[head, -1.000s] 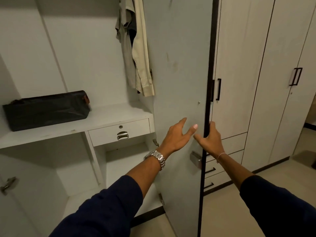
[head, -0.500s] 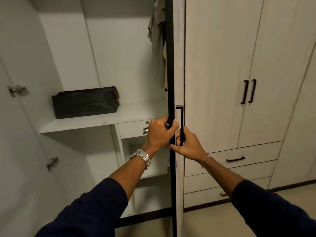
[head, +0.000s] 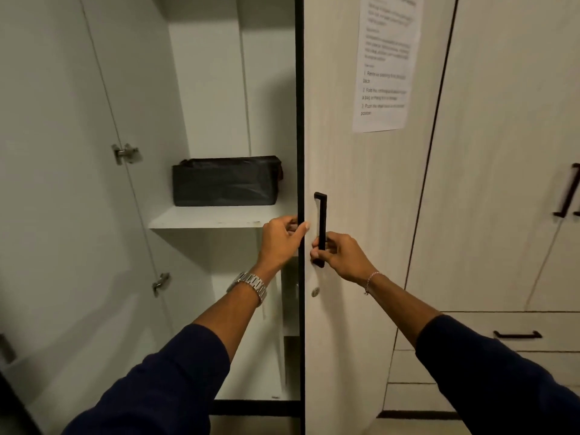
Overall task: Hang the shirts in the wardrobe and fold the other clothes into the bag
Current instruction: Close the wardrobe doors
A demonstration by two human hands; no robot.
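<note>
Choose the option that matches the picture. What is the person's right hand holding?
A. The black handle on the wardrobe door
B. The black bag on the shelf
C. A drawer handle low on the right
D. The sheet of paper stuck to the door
A: the right hand has its fingers curled round the lower part of the black handle on the wardrobe door, while the black bag sits untouched on the shelf.

A printed paper notice (head: pixel 386 62) is fixed to the front of the door, its text too blurred to read, with two metal hinges (head: pixel 125 153) on the left panel and a black drawer pull (head: pixel 517 335) at the lower right.
</note>
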